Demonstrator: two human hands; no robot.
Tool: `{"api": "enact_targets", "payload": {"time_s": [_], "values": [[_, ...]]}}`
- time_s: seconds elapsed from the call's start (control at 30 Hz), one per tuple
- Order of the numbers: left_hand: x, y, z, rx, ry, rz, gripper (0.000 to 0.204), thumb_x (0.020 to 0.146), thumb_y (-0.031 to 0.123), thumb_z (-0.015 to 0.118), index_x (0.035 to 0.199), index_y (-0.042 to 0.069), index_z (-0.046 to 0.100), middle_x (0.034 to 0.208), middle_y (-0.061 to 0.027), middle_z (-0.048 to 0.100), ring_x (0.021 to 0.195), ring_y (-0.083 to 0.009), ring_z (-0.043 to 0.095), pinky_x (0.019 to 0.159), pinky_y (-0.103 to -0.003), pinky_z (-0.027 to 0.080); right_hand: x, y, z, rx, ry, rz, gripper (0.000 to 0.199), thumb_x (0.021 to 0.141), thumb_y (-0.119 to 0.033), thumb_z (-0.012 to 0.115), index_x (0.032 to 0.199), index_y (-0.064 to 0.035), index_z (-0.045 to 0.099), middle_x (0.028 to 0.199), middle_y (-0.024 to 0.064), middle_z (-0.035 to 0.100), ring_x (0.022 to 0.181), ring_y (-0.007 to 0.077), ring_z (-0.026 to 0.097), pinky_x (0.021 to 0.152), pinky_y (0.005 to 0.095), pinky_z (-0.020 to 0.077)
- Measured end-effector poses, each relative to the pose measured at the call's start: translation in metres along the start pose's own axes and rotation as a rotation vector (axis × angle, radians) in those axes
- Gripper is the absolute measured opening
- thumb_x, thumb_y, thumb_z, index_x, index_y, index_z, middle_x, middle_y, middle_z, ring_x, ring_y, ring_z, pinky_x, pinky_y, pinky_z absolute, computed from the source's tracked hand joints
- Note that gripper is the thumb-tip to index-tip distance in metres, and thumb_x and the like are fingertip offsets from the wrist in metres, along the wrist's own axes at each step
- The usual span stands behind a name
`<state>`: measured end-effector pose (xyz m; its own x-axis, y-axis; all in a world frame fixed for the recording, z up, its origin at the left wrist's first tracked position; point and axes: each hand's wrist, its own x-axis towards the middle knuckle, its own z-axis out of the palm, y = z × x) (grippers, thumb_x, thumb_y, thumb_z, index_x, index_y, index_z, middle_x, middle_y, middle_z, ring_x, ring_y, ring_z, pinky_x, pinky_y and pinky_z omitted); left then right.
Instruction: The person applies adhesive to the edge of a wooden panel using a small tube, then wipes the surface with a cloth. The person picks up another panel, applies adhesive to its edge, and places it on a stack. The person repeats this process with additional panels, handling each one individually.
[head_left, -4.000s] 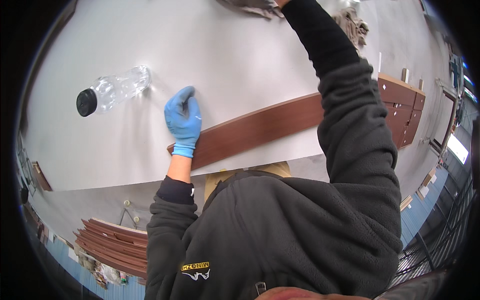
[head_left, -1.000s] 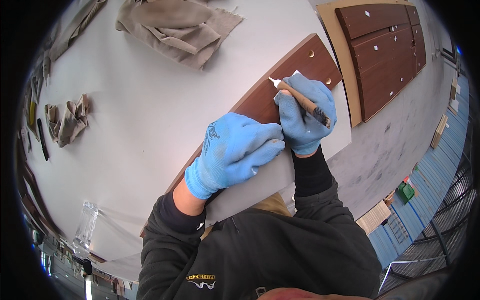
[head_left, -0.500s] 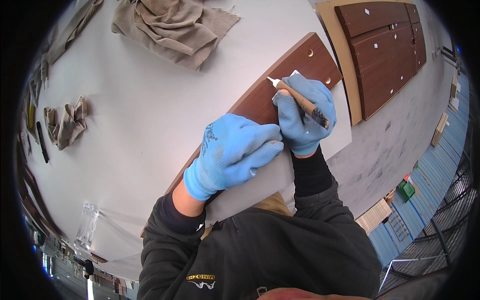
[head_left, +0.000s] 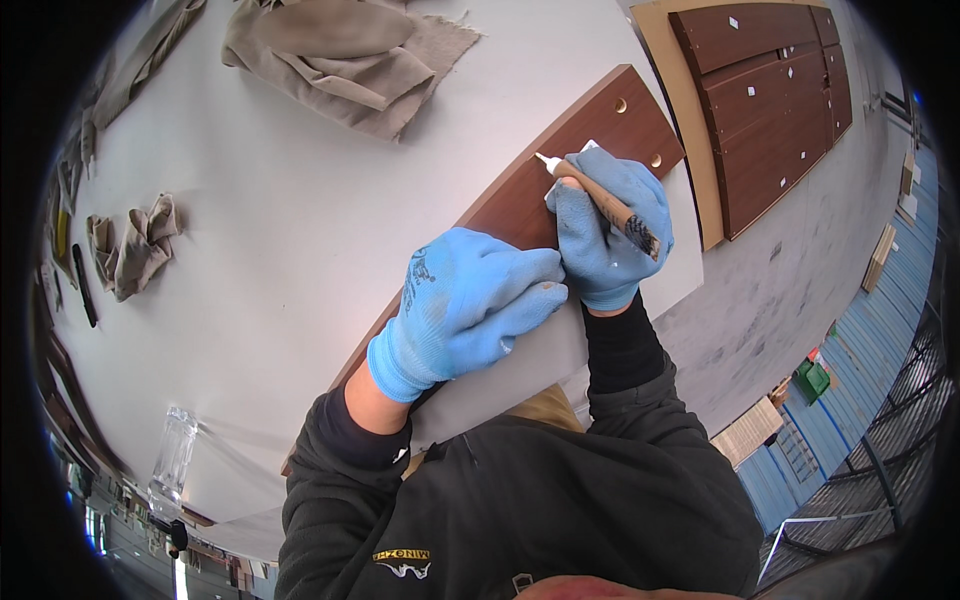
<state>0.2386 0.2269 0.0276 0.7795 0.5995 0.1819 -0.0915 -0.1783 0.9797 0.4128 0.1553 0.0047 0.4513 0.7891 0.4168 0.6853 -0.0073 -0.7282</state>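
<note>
A long reddish-brown wooden board (head_left: 510, 205) with two round holes near its far end lies slantwise before me. My right hand (head_left: 618, 215), in a blue glove, is closed around a brown tube with a white pointed nozzle (head_left: 605, 200), whose tip is over the board's far edge. A small white piece (head_left: 588, 147) shows by its fingers. My left hand (head_left: 470, 300), also gloved in blue, rests across the board with curled fingers touching or almost touching the right glove. What those fingers hold, if anything, is hidden.
A crumpled beige cloth (head_left: 350, 75) lies at the far side of the white table (head_left: 290, 240); a smaller rag (head_left: 135, 250) and a black pen-like object (head_left: 84, 285) are left. Brown panels (head_left: 765, 120) stand at right. A clear container (head_left: 175, 450) sits near left.
The beige cloth at the far side has changed shape, with a blurred patch on its top. The small rag's edge has shifted slightly. Both my hands and the tube stay almost still.
</note>
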Motion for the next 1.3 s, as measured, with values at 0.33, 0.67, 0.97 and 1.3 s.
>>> {"api": "enact_targets", "payload": {"time_s": [0.33,0.67,0.97,1.3], "values": [[0.003,0.004,-0.002,0.002,-0.028,-0.037,0.015,0.091,0.015,0.074,0.103,0.005,0.075,0.081,-0.0038,0.076,0.066,-0.0230,0.067,0.065,-0.034,0.050,0.000,0.007,0.001,0.049,0.005,-0.098,0.018,0.083,-0.012,0.082,0.099,-0.0064,0.075,0.094,0.0058,0.076,0.081,0.0217,0.069,0.076,0.0340,0.0533],[0.002,0.002,-0.001,0.062,0.003,0.022,0.021,0.090,0.015,0.074,0.109,0.005,0.072,0.077,-0.0107,0.067,0.066,-0.0300,0.066,0.061,-0.039,0.050,0.004,-0.001,-0.002,-0.003,-0.042,-0.042,0.017,0.091,-0.011,0.080,0.101,0.0021,0.074,0.087,0.0094,0.075,0.073,0.0180,0.068,0.067,0.0297,0.0545],[0.000,0.000,0.000,0.027,-0.003,0.014,0.022,0.089,0.013,0.075,0.109,0.005,0.073,0.077,-0.0105,0.067,0.066,-0.0298,0.066,0.061,-0.039,0.051,-0.002,0.004,0.000,0.027,0.003,-0.040,0.021,0.083,-0.010,0.084,0.101,-0.0058,0.075,0.096,0.0058,0.076,0.081,0.0214,0.069,0.076,0.0340,0.0540],[0.002,0.003,-0.001,0.057,-0.017,0.006,0.020,0.090,0.013,0.073,0.109,0.005,0.073,0.076,-0.0106,0.067,0.065,-0.0303,0.065,0.061,-0.039,0.050,0.000,0.005,0.001,0.042,0.008,-0.098,0.021,0.083,-0.012,0.084,0.100,-0.0062,0.074,0.095,0.0053,0.076,0.082,0.0213,0.069,0.076,0.0341,0.0537]]}}
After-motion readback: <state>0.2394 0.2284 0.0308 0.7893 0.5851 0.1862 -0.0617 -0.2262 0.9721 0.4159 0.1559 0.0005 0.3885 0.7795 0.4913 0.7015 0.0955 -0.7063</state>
